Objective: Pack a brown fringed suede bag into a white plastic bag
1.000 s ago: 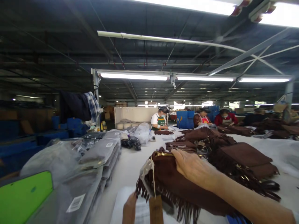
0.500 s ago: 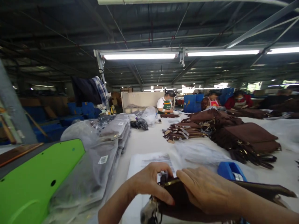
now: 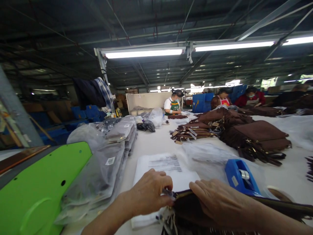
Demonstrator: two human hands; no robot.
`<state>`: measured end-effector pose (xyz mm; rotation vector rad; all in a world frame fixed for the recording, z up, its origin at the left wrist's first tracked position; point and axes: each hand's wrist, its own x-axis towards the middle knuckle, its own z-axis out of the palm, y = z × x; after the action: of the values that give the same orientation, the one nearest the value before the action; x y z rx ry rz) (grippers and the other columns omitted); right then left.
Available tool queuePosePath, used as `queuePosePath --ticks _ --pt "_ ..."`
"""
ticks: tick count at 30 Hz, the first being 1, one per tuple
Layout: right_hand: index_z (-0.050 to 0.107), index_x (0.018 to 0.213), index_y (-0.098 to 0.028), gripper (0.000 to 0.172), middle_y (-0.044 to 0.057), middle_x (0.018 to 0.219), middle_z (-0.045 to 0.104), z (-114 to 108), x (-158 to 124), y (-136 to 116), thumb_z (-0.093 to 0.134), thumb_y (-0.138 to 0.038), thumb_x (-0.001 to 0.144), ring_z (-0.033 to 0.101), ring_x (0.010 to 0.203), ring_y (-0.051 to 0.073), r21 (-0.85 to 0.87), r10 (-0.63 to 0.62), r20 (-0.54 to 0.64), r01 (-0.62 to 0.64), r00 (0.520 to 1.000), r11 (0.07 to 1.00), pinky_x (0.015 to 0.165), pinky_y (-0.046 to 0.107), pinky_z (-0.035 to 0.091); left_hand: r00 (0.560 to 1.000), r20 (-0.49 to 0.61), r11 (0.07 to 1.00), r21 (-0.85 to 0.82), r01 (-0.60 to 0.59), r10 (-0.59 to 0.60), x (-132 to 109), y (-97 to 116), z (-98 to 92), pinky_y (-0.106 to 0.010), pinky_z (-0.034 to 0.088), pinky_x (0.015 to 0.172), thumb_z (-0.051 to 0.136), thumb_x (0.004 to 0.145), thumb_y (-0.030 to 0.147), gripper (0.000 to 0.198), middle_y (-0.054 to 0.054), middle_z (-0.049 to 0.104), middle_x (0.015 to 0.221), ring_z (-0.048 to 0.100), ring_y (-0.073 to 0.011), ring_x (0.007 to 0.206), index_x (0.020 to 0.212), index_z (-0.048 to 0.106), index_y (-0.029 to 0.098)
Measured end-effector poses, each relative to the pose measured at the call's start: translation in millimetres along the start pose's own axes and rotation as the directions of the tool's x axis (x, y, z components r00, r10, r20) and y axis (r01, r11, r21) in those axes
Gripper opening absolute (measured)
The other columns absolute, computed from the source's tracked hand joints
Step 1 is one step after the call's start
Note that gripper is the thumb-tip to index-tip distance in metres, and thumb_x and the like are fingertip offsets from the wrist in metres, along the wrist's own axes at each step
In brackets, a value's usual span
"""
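Note:
A dark brown bag [image 3: 187,212] with a gold-toothed zipper [image 3: 184,194] along its top edge lies in front of me. My left hand [image 3: 148,191] pinches a zipper pull [image 3: 168,193], which seems wrapped in clear film, at the bag's left end. Across the bag's top my right hand [image 3: 220,200] is closed on the fabric beside the zipper, its thumb side hidden. Below my left fingers dangle pale strings and a tag [image 3: 170,217]. White printed sheets [image 3: 146,166] lie just behind the bag.
A blue tape dispenser [image 3: 232,178] and a tape roll [image 3: 280,193] stand right. Bagged flat goods [image 3: 114,173] are stacked left, beside a green-sided machine [image 3: 44,186]. Brown bags [image 3: 259,137] are piled farther back right. Several co-workers, one in a green apron [image 3: 174,106], sit across the table.
My left thumb and fingers, spread around the bag's end before, have come together on the zipper pull. My right hand stays on the bag. The view has tilted slightly downward.

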<state>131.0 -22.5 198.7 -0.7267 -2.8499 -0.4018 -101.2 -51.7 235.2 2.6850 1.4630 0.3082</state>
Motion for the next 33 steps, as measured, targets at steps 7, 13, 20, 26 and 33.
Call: queuePosePath --ticks 7,13,20,26,33 --pt "0.045 0.091 -0.017 0.025 0.002 0.072 0.062 15 1 2 0.039 -0.002 0.073 0.053 0.056 0.016 0.005 0.09 -0.046 -0.09 0.995 0.996 0.051 0.029 0.023 0.912 -0.202 0.767 0.62 -0.163 0.357 -7 8 43.0 -0.034 0.037 0.058 0.041 0.084 0.01 0.014 -0.006 0.06 0.071 0.056 -0.0207 0.061 0.082 0.054 0.015" --pt "0.046 0.084 -0.019 0.017 0.002 0.071 0.062 11 3 0 0.039 -0.005 0.078 0.052 0.055 0.015 0.103 0.153 0.042 -0.157 0.987 0.982 0.05 0.028 0.025 0.98 -0.19 0.973 0.208 0.103 -0.063 -9 4 49.4 -0.037 0.041 0.068 0.063 0.074 0.017 0.033 -0.004 0.067 0.084 0.061 -0.0223 0.074 0.104 0.051 0.015" --pt "0.047 0.084 -0.018 0.02 0.003 0.07 0.063 10 2 1 0.039 -0.003 0.075 0.053 0.055 0.015 0.143 0.149 0.03 -0.152 0.988 0.978 0.05 0.028 0.024 0.975 -0.209 0.979 0.171 0.112 -0.075 -5 -1 53.4 -0.033 0.038 0.063 0.058 0.082 0.019 0.009 0.0 0.066 0.071 0.06 -0.0184 0.065 0.073 0.055 0.017" --pt "0.048 0.083 -0.018 0.02 0.002 0.07 0.064 12 -2 -1 0.039 -0.002 0.076 0.055 0.055 0.014 0.171 0.211 0.063 -0.218 0.976 0.961 0.049 0.028 0.026 0.941 -0.321 0.935 0.354 0.017 0.104 3 -6 63.9 -0.032 0.034 0.056 0.059 0.081 0.018 0.015 0.001 0.061 0.062 0.057 -0.0184 0.056 0.07 0.05 0.017" --pt "0.048 0.086 -0.017 0.021 0.004 0.07 0.063 16 -3 -2 0.039 -0.002 0.075 0.055 0.055 0.016 0.193 0.18 0.042 -0.185 0.983 0.964 0.049 0.028 0.026 0.985 -0.165 0.877 0.479 0.03 0.056 5 -1 53.5 -0.039 0.039 0.066 0.052 0.084 0.016 0.006 -0.002 0.061 0.065 0.06 -0.023 0.063 0.09 0.052 0.014"
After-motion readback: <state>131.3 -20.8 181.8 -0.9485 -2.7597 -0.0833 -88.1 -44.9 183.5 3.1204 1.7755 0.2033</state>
